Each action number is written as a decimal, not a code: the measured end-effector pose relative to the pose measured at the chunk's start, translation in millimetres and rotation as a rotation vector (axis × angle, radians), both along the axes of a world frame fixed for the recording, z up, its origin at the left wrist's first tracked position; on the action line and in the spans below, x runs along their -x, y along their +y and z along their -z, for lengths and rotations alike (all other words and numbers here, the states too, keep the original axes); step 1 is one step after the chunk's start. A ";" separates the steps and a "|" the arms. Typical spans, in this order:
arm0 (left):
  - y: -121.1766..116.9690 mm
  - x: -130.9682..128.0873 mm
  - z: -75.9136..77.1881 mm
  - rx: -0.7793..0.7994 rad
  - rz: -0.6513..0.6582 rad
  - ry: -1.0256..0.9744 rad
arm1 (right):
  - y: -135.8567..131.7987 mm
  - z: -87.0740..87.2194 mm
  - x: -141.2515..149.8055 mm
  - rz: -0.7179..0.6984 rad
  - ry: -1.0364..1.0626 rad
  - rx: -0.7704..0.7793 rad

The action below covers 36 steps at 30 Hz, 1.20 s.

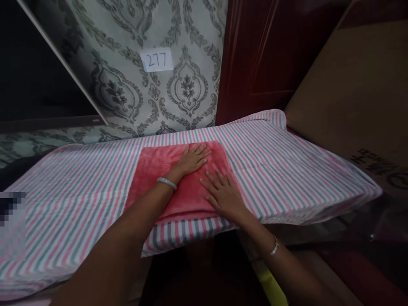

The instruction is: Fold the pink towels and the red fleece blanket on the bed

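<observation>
A red plush cloth (153, 170) lies flat in a rough square on the striped table cover (264, 161). My left hand (193, 160) rests palm down on its upper middle part, fingers spread toward the upper right. On the right side of the same cloth, my right hand (225, 195) presses flat with the fingers apart. Neither hand grips anything. The cloth's near edge shows a fold or layered rim close to the table's front edge. Beneath my palms the cloth is hidden.
Behind the table is a patterned wall with a paper label (157, 59) reading 277. A dark screen (44, 72) stands at the left. A dark red door (255, 55) and a large cardboard box (357, 85) are at the right.
</observation>
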<state>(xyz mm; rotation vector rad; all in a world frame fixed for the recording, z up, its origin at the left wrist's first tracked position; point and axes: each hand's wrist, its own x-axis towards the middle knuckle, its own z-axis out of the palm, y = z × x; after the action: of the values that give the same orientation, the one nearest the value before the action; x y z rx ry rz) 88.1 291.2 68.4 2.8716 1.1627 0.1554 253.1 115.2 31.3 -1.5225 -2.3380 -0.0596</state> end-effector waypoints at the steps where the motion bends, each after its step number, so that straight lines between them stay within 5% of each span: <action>1: 0.8 0.2 0.3 -0.003 0.003 -0.010 | -8.3 2.9 -1.5 -0.005 0.007 -0.011; 7: 1.4 0.0 2.0 0.005 -0.005 -0.030 | -59.9 27.1 -7.4 0.014 0.042 -0.097; 12: -3.5 -2.0 1.4 -0.002 -0.004 -0.033 | -70.0 38.7 -6.8 0.035 0.064 -0.129; 19: -10.8 16.1 -25.9 0.046 -0.022 -0.195 | -61.6 21.9 -27.1 -0.075 0.264 -0.085; 23: -26.0 53.2 -43.5 0.033 0.079 -0.177 | -20.3 -21.9 -34.3 -0.074 0.584 -0.062; 28: -69.7 77.1 -34.2 0.029 0.210 -0.194 | 89.3 -71.3 0.7 -0.200 0.756 -0.037; 32: -104.3 72.7 -13.0 0.070 0.239 -0.157 | 153.5 -59.2 34.1 -0.298 0.673 0.101; 36: -123.0 67.8 4.4 0.089 0.190 -0.086 | 164.7 -19.0 45.7 -0.282 0.359 0.116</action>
<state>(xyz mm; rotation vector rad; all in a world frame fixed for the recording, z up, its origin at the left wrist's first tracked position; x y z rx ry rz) 20.3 168.3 63.9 2.8447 0.8542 0.2121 207.4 279.9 50.3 -1.1239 -2.2616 0.3920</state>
